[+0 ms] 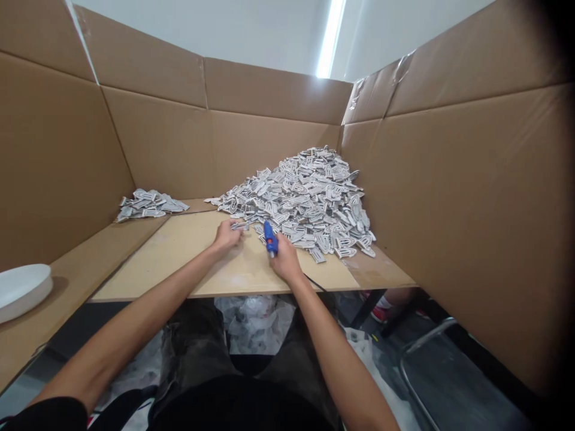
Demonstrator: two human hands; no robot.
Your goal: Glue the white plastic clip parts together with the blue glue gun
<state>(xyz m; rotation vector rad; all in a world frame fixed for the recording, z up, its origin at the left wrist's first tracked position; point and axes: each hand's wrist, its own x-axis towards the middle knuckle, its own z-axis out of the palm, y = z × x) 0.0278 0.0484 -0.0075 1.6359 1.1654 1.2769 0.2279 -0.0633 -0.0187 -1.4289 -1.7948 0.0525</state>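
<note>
My left hand (226, 237) rests on the wooden table top (188, 263) with its fingers closed on one small grey-white metal clip (239, 226). My right hand (284, 261) grips a blue glue gun (270, 237), its nozzle pointing away from me toward the clip and the pile. A black cord (314, 282) runs from the gun off the table's near edge. Just beyond both hands lies a large heap of the same clips (309, 197), spreading to the right wall.
A small pile of clips (150, 203) sits at the back left. Tall cardboard walls (449, 179) enclose the table on three sides. A white dish (22, 288) stands on the left ledge. Plastic bags (256, 320) and a metal chair frame (426, 365) are below.
</note>
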